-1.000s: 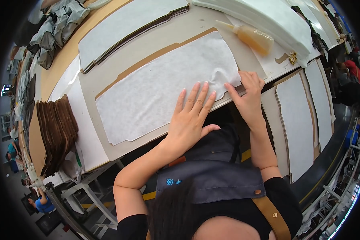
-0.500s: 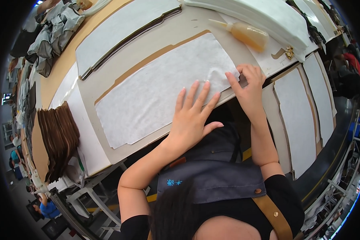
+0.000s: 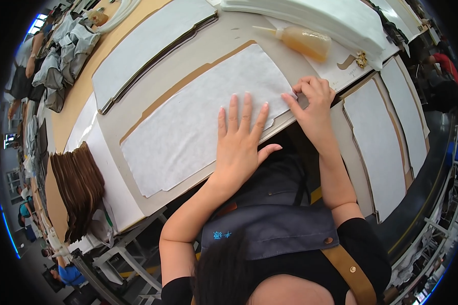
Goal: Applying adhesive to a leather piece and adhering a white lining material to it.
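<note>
Left hand (image 3: pixel 237 148) splayed on white fabric sheet (image 3: pixel 191 117) | right hand (image 3: pixel 313 100) at 2 o'clock, grip unclear | uneven tugging could crease it

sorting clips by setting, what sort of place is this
Likely a factory workshop: several white-faced brown panels are laid out, a squeeze bottle of amber liquid lies nearby, and a person in a blue top is in the background.

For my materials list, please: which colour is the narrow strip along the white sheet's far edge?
Tan-brown; the narrow strip shows best in the head view.
</note>
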`<action>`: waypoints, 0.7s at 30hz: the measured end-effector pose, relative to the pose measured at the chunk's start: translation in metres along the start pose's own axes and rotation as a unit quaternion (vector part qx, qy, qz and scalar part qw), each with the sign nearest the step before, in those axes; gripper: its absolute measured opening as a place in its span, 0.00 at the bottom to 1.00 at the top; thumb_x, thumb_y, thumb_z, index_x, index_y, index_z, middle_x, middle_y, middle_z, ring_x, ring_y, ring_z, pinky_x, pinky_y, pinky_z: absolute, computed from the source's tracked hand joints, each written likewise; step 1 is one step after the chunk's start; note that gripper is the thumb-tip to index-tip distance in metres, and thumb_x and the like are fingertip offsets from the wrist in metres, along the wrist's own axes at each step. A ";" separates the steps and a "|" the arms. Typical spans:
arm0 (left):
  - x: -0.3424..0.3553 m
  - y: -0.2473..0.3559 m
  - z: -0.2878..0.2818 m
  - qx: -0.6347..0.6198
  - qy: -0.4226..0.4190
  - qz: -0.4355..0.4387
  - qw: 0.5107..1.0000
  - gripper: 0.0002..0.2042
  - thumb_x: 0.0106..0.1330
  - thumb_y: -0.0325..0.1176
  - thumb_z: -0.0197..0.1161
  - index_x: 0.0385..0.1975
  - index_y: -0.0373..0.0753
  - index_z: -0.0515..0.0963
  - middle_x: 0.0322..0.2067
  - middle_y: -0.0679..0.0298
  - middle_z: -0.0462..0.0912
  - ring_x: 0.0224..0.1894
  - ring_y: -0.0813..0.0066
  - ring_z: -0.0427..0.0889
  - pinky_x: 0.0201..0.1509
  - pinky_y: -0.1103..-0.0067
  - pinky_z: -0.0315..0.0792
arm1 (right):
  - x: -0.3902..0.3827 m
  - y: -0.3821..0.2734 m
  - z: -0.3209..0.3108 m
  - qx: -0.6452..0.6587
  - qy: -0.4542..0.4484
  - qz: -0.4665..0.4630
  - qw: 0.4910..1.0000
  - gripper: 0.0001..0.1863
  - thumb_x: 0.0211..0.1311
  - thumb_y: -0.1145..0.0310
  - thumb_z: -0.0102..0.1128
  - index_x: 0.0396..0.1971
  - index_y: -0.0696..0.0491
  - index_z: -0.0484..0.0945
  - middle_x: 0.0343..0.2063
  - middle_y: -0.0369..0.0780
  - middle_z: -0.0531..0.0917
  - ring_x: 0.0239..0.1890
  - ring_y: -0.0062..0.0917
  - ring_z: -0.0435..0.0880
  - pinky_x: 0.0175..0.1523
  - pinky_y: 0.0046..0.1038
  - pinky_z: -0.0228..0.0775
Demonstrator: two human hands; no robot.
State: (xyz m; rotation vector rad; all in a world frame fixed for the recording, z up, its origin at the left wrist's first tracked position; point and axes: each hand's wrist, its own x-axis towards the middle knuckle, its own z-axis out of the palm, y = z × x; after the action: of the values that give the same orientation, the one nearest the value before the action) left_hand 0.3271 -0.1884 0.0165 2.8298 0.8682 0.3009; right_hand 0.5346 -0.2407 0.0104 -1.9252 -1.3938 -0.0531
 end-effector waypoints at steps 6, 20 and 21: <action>0.001 0.004 0.006 -0.042 -0.014 0.028 0.999 0.49 0.65 0.65 0.62 0.78 0.37 0.56 0.79 0.49 0.52 0.82 0.50 0.48 0.82 0.53 0.45 | 0.000 0.003 0.002 -0.002 0.000 -0.004 1.000 0.12 0.58 0.62 0.76 0.33 0.51 0.83 0.39 0.33 0.79 0.50 0.32 0.72 0.59 0.38 0.54; -0.002 0.010 0.005 -0.036 -0.013 -0.004 0.999 0.50 0.66 0.62 0.63 0.76 0.27 0.55 0.78 0.44 0.53 0.82 0.49 0.48 0.83 0.58 0.44 | -0.002 0.007 0.004 -0.002 0.012 -0.006 1.000 0.12 0.57 0.62 0.77 0.33 0.51 0.83 0.43 0.36 0.78 0.53 0.34 0.72 0.60 0.39 0.55; -0.003 0.010 0.004 -0.035 -0.014 -0.014 0.999 0.50 0.66 0.61 0.64 0.76 0.26 0.55 0.78 0.44 0.52 0.82 0.49 0.48 0.83 0.58 0.44 | -0.002 0.006 0.003 -0.001 0.013 -0.007 1.000 0.12 0.57 0.62 0.77 0.33 0.51 0.83 0.43 0.36 0.78 0.52 0.34 0.72 0.60 0.39 0.55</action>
State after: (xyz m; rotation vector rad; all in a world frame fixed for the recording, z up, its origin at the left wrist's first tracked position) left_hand 0.3308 -0.1993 0.0141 2.7488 0.8729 0.2813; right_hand 0.5377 -0.2408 0.0040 -1.9104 -1.3900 -0.0872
